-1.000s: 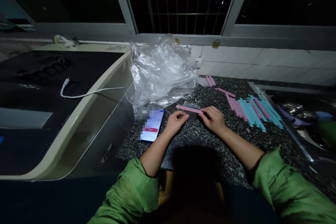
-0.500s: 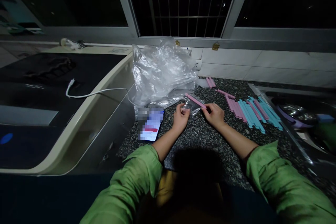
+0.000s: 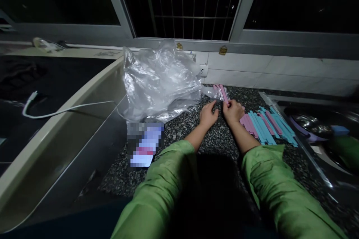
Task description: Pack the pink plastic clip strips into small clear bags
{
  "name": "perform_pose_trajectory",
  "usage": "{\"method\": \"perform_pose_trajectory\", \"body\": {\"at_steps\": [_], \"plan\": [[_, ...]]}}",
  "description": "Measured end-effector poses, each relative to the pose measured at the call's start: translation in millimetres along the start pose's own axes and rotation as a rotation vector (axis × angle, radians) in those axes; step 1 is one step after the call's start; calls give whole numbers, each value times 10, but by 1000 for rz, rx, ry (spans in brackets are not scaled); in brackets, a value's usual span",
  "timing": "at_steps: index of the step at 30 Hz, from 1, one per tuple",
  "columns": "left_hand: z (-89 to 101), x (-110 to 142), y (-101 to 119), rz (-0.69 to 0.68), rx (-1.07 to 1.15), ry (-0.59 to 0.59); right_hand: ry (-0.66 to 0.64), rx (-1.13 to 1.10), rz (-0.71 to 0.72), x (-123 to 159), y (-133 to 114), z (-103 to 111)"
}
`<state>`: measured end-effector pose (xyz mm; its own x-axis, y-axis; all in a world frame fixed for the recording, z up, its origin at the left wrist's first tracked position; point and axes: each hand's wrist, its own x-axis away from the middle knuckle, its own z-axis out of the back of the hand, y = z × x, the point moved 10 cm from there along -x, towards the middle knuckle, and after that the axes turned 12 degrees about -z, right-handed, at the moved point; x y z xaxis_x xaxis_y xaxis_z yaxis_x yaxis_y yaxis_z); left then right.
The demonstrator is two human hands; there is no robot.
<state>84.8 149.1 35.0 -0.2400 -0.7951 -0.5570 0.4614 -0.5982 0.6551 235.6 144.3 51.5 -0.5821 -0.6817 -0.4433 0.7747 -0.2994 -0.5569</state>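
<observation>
Head view: your right hand (image 3: pixel 235 112) is pinching a pink strip (image 3: pixel 223 93) while your left hand (image 3: pixel 208 115) is hovering open; loose fingertips could be risking a drop.

On the counter (image 3: pixel 179 134), a plastic bag (image 3: pixel 165 78) lies at the back left, a phone (image 3: pixel 147 147) lies in front of it, and a row of strips (image 3: pixel 260 125) lies to the right, beside the sink (image 3: pixel 297 101). A large appliance (image 3: pixel 84 149) stands left of the counter, with a cable (image 3: pixel 70 108) lying across its top. Behind the counter, a socket (image 3: pixel 203 71) sits in the wall (image 3: pixel 238 61), below the window (image 3: pixel 182 39).
</observation>
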Motion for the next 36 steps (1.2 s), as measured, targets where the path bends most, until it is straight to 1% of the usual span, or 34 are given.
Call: {"method": "perform_pose_trajectory", "body": {"at_steps": [4, 7, 10, 14, 17, 22, 24, 28, 30, 33, 36], "plan": [[-226, -228, 5, -22, -134, -87, 65, -15, 6, -179, -6, -94], [-358, -358, -33, -21, -198, -140, 106, -5, -42, -314, 41, -163], [-455, -458, -70, -25, -235, -183, 153, 13, -100, -436, 112, -211], [-546, -532, -114, -20, -278, -239, 244, -4, -113, -547, 167, -237], [-549, -555, -165, 8, -324, -247, 235, 18, -138, -607, 211, -299], [-484, -590, -253, 37, -407, -227, 161, 77, -195, -650, 253, -374], [-488, -602, -270, 30, -435, -243, 137, 80, -203, -654, 256, -393], [-554, -600, -262, 1, -462, -306, 106, 45, -201, -664, 270, -424], [-586, -594, -261, 1, -460, -335, 122, 24, -170, -660, 252, -405], [-646, -590, -259, -8, -447, -389, 136, -34, -14, -620, 91, -379], [-720, -600, -221, -60, -416, -447, 37, -93, 181, -543, -182, -475]]}}
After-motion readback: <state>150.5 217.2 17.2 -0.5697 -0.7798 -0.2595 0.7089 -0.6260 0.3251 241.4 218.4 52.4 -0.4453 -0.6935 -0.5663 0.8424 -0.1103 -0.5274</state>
